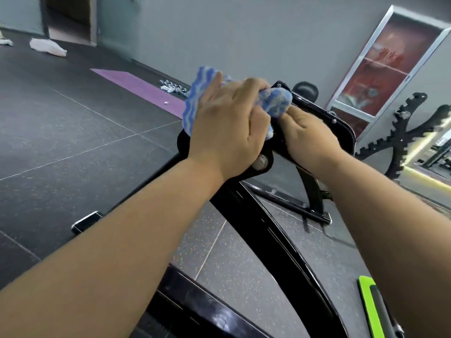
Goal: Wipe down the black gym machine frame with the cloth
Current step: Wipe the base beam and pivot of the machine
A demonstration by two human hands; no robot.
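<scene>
A blue-and-white striped cloth (198, 98) is bunched between both hands at the top of the black gym machine frame (266, 237). My left hand (229, 125) grips the cloth, its fingers curled over the folds. My right hand (310, 140) pinches the cloth's bunched right end against the black padded plate (341, 128) at the frame's top. The frame's curved black beam runs down toward me between my forearms. A silver bolt (260, 163) shows below my left hand.
Dark rubber floor tiles lie all around. A purple mat (139, 89) and small chrome dumbbells (173, 88) lie at the back. A toothed black adjustment arm (400, 132) and a mirror stand right. A green-edged part (368, 308) is at lower right, and a phone-like object (86, 222) lies left.
</scene>
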